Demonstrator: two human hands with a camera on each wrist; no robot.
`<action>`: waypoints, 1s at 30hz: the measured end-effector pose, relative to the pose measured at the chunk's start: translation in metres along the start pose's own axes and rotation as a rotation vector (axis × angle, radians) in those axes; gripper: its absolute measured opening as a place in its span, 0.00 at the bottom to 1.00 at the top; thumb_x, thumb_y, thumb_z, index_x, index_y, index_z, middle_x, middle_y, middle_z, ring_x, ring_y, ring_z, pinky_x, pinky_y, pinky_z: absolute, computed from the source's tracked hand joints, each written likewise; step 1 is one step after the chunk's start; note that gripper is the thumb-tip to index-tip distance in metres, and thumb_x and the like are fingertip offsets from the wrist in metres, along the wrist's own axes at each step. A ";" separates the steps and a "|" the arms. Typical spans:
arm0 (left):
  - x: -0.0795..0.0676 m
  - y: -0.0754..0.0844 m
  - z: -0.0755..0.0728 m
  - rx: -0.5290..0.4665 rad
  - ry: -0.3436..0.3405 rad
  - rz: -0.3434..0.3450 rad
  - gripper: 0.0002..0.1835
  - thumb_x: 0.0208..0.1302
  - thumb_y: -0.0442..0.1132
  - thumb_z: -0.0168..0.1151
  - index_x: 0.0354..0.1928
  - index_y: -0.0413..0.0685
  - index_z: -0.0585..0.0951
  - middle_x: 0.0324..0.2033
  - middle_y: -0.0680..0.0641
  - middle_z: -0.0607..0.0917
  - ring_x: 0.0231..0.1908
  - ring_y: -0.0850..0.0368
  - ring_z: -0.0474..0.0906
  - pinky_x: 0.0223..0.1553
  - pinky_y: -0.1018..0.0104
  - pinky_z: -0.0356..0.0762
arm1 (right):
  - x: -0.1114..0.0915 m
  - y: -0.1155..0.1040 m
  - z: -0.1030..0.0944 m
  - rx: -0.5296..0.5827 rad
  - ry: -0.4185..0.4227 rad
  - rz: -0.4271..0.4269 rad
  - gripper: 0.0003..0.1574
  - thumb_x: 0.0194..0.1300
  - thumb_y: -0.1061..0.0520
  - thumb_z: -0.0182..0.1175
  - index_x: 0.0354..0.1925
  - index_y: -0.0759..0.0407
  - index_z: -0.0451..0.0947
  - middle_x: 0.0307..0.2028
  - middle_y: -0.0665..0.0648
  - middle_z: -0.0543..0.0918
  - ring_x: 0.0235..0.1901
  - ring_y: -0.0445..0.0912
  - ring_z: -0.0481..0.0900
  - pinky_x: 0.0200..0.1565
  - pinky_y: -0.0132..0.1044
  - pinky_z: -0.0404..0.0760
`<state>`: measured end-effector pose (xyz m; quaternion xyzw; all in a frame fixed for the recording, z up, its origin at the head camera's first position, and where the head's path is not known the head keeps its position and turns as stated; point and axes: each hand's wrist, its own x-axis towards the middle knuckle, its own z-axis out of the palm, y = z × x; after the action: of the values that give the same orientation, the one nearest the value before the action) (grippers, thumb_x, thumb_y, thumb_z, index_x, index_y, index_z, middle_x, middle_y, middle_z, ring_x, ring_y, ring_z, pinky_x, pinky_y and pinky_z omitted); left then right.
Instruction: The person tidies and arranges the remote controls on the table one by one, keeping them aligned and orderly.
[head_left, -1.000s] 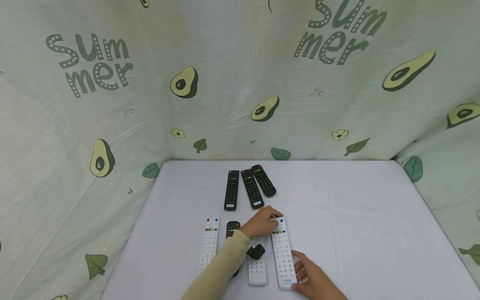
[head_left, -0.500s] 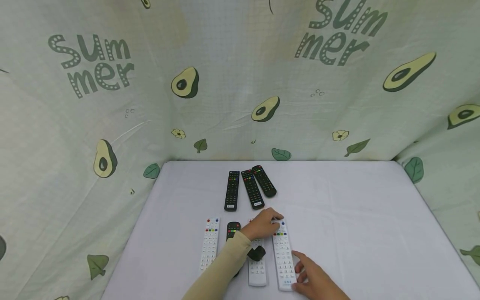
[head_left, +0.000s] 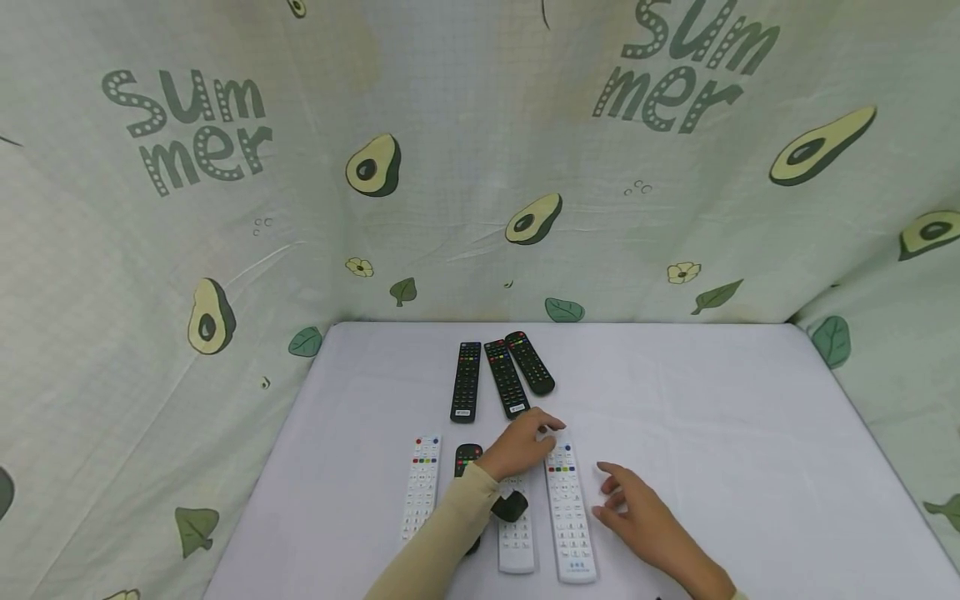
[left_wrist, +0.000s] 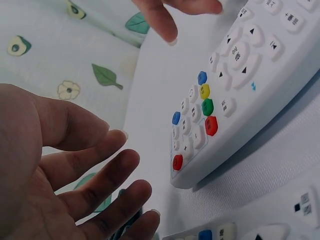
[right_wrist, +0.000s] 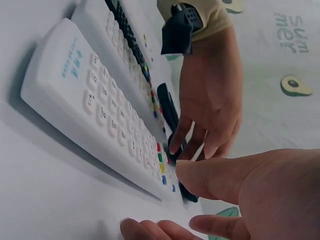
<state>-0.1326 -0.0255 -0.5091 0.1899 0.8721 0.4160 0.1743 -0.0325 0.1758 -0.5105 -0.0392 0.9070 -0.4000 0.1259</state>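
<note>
A white remote control with coloured buttons lies face up at the right end of the front row. My left hand hovers by its far end with fingers loosely bent; in the left wrist view a gap separates them from the remote's end. To the right of the same remote is my right hand, fingers spread and holding nothing. In the right wrist view its thumb passes in front of the remote's far end. Beneath my left forearm lies a second white remote, partly covered.
Left of these, the front row has a black remote, partly hidden by the sleeve, and another white remote. Farther back lie three black remotes, the leftmost standing a little apart. A printed cloth hangs behind the white table.
My right hand has left the near end of the rightmost white remote and moved up and right. My left hand has come off its far end. The remote looks nearly unmoved.
</note>
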 end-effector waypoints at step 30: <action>0.013 -0.036 -0.047 -0.059 0.310 -0.004 0.11 0.65 0.36 0.54 0.48 0.48 0.79 0.41 0.52 0.77 0.40 0.61 0.72 0.40 0.68 0.73 | 0.142 -0.007 -0.006 0.168 0.090 -0.032 0.30 0.62 0.57 0.60 0.58 0.68 0.64 0.42 0.64 0.74 0.35 0.49 0.80 0.34 0.37 0.80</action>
<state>-0.1721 -0.0709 -0.5116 0.1164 0.8762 0.4656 0.0441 -0.1710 0.1507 -0.5290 -0.0251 0.8742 -0.4781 0.0814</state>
